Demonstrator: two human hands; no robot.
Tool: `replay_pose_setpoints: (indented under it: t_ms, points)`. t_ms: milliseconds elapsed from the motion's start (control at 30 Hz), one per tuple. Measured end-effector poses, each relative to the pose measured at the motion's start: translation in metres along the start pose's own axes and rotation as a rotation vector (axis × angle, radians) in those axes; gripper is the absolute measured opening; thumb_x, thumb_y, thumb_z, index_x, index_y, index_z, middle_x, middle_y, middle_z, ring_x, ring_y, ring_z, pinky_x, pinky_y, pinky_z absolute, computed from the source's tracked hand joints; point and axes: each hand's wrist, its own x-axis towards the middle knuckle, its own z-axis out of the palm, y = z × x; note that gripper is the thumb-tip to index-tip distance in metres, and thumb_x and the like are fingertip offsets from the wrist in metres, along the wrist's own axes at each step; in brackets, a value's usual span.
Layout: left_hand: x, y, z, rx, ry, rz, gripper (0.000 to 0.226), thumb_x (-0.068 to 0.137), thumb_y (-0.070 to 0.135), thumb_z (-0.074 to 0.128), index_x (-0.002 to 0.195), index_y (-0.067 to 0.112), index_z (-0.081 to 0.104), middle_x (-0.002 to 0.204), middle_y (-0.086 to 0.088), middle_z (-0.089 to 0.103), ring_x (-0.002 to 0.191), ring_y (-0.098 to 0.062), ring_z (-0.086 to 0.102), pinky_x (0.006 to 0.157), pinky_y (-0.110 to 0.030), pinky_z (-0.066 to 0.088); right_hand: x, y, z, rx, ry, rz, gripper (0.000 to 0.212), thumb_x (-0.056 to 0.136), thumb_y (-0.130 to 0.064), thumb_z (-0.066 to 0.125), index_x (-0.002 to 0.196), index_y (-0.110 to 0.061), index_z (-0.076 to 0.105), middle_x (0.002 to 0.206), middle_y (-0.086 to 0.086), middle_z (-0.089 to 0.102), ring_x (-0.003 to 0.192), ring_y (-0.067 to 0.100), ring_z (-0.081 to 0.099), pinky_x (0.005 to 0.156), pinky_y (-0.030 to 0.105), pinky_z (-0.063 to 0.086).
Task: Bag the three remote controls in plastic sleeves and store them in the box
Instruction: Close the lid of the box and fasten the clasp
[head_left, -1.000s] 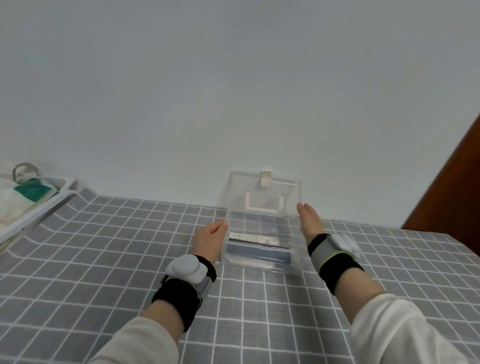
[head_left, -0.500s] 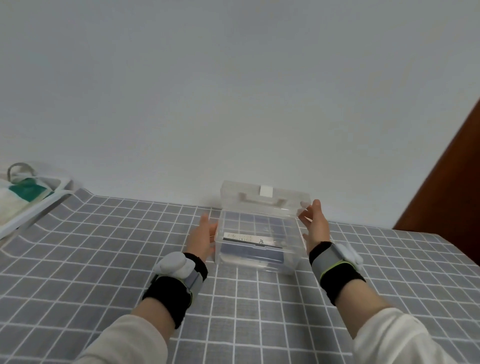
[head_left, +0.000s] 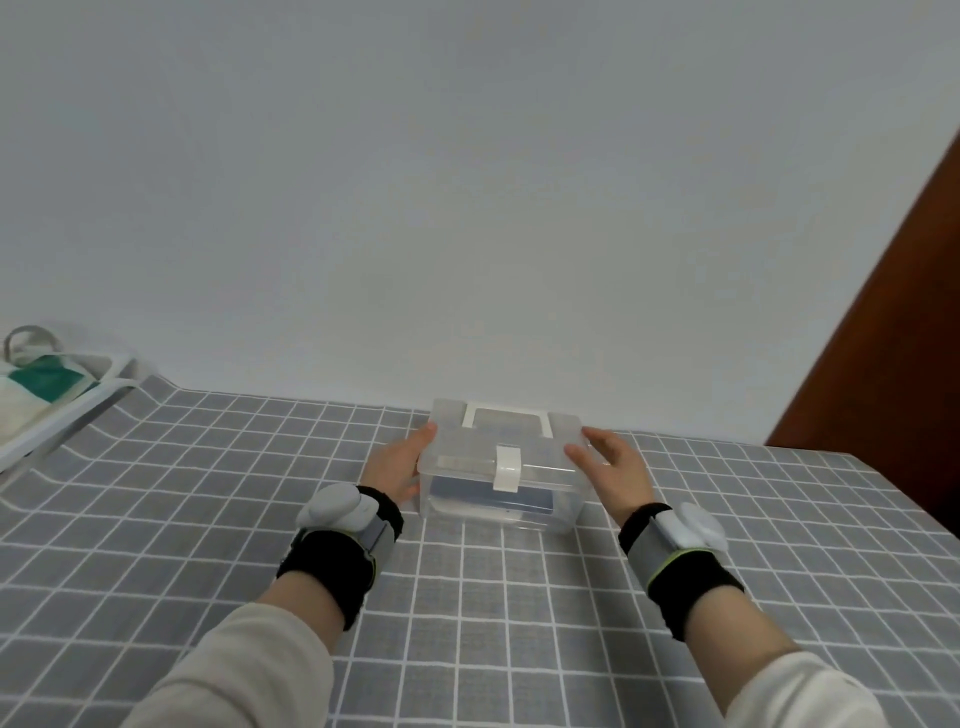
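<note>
A clear plastic box (head_left: 540, 512) stands on the checked tablecloth near the wall, its lid (head_left: 467, 447) down and a white latch (head_left: 507, 467) hanging over the front edge. Through the front wall a dark flat shape of bagged remote controls (head_left: 493, 500) shows inside; how many lie there I cannot tell. My left hand (head_left: 397, 465) presses against the box's left side, fingertips at the lid corner. My right hand (head_left: 618, 467) grips the lid's right edge, thumb on top.
A white tray (head_left: 111, 387) holding white and green packets sits at the table's far left. A brown wooden panel (head_left: 893, 364) rises at the right. The grey checked cloth (head_left: 208, 493) covers the table up to the white wall.
The lid, upright a second ago, has swung forward and down onto the box. Both hands moved with it, from the box's sides to the lid's edges.
</note>
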Motion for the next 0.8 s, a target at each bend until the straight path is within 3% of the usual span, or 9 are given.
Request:
replay_pose_setpoints:
  t_ms: [100,167,267,333,400,667,800]
  points:
    - [0.000,0.001,0.002,-0.076,0.020,-0.045,0.022,0.085,0.037,0.062,0.080,0.016,0.067,0.067,0.004,0.072,0.063,-0.010,0.067,0.053,-0.022,0.053,-0.004,-0.006,0.003,-0.161,0.082,-0.174,0.019,0.078,-0.018,0.069,0.096,-0.015,0.064,0.106,0.001,0.053,0.108,0.021,0.052,0.092,0.032,0.041]
    - [0.000,0.002,0.005,-0.062,0.025,-0.053,0.024,0.084,0.038,0.062,0.084,0.015,0.068,0.073,0.001,0.072,0.070,-0.015,0.068,0.064,-0.028,0.056,-0.007,-0.009,0.006,-0.277,0.072,-0.228,0.010,0.080,-0.024,0.066,0.085,-0.014,0.065,0.098,-0.002,0.049,0.103,0.021,0.051,0.081,0.024,0.035]
    - [-0.001,0.003,0.005,-0.040,0.052,-0.048,0.027,0.082,0.041,0.062,0.084,0.015,0.068,0.093,-0.010,0.071,0.093,-0.030,0.066,0.093,-0.047,0.050,-0.018,-0.012,0.020,-0.502,0.059,-0.262,0.046,0.072,-0.056,0.064,0.092,-0.015,0.058,0.098,-0.007,0.042,0.101,0.012,0.038,0.077,0.026,0.034]
    - [-0.001,0.001,0.004,-0.021,0.064,-0.034,0.028,0.080,0.043,0.062,0.081,0.016,0.067,0.102,-0.016,0.069,0.099,-0.034,0.064,0.097,-0.050,0.046,-0.026,-0.012,0.031,-0.620,0.061,-0.276,0.070,0.060,-0.069,0.063,0.101,-0.012,0.050,0.103,-0.003,0.040,0.103,0.016,0.031,0.079,0.030,0.038]
    - [-0.001,0.000,0.004,-0.024,0.059,-0.035,0.029,0.079,0.045,0.063,0.079,0.016,0.067,0.104,-0.018,0.069,0.100,-0.034,0.063,0.099,-0.051,0.044,-0.032,-0.009,0.040,-0.702,0.061,-0.280,0.082,0.056,-0.069,0.066,0.108,-0.009,0.045,0.114,0.004,0.041,0.111,0.024,0.031,0.088,0.034,0.039]
    - [-0.002,-0.003,0.005,-0.040,0.076,-0.024,0.026,0.078,0.045,0.063,0.075,0.020,0.067,0.098,-0.012,0.069,0.100,-0.033,0.063,0.099,-0.051,0.044,-0.035,-0.004,0.048,-0.643,0.146,-0.241,0.086,0.053,-0.061,0.074,0.113,-0.009,0.040,0.122,0.008,0.040,0.117,0.028,0.030,0.100,0.037,0.036]
    - [-0.002,-0.003,0.006,-0.054,0.074,-0.032,0.024,0.079,0.045,0.062,0.078,0.021,0.065,0.105,-0.013,0.068,0.102,-0.032,0.061,0.100,-0.049,0.043,-0.038,-0.004,0.049,-0.600,0.140,-0.211,0.087,0.053,-0.057,0.077,0.116,-0.010,0.039,0.129,0.007,0.036,0.121,0.028,0.030,0.104,0.037,0.033]
